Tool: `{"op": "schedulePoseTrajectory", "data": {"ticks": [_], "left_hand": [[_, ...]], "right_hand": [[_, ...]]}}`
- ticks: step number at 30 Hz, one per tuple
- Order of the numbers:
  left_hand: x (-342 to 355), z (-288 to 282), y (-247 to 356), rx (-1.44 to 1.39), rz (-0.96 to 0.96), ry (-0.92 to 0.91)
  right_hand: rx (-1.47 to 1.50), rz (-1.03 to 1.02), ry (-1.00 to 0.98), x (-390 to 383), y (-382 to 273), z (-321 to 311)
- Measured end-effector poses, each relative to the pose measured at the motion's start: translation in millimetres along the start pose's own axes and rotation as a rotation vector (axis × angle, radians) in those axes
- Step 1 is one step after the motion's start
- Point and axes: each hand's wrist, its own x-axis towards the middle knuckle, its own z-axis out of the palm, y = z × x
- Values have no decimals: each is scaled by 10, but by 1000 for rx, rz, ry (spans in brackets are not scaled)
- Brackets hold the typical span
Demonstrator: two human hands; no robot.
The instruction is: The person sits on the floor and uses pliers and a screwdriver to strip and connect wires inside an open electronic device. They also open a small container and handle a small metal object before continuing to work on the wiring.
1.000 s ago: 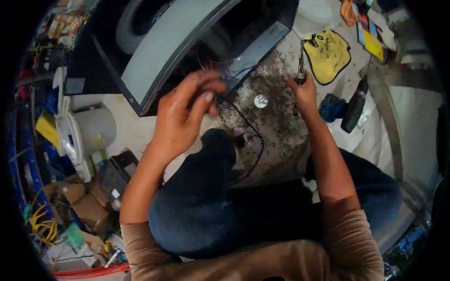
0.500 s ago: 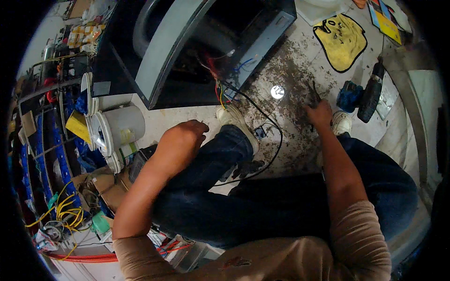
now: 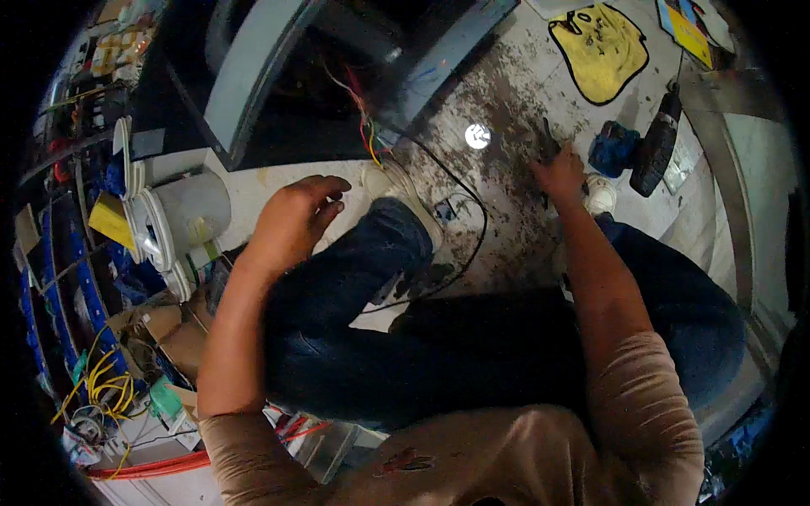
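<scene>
My left hand [image 3: 305,205] hovers beside my left shoe [image 3: 405,202], its thumb and fingers apart and nothing visible between them. Down at the dirty floor, my right hand [image 3: 560,179] has its fingers around a dark tool that looks like pliers [image 3: 550,145]; its handles are mostly hidden by the fingers. Ahead stands a large black and grey open cabinet [image 3: 253,84]. Red, yellow and other loose wires [image 3: 364,122] hang out of it, and a black cable [image 3: 472,190] curves over the floor past my shoe. A round white light spot [image 3: 477,136] shows on the floor.
A cordless drill [image 3: 658,152] with a blue battery end lies right of my right hand, below a yellow cloth [image 3: 601,55]. To the left are a white bucket [image 3: 190,207] on its side, a cluttered rack [image 3: 76,253] and coiled yellow cables [image 3: 105,384].
My left hand has opened its fingers and shifted slightly left. My right hand's fingers have spread somewhat around the pliers-like tool. The whole view has shifted, with floor things sitting higher and further left.
</scene>
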Motion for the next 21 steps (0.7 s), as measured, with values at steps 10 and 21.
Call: {"op": "schedulePoseTrajectory", "data": {"ticks": [10,21], "left_hand": [[228,1025,-60,101,263,-401],[1271,2963,248,7,-122,-96]], "right_hand": [[94,75,-45,4,-113,-19],[744,126,-69,-136,-446,-576]]}}
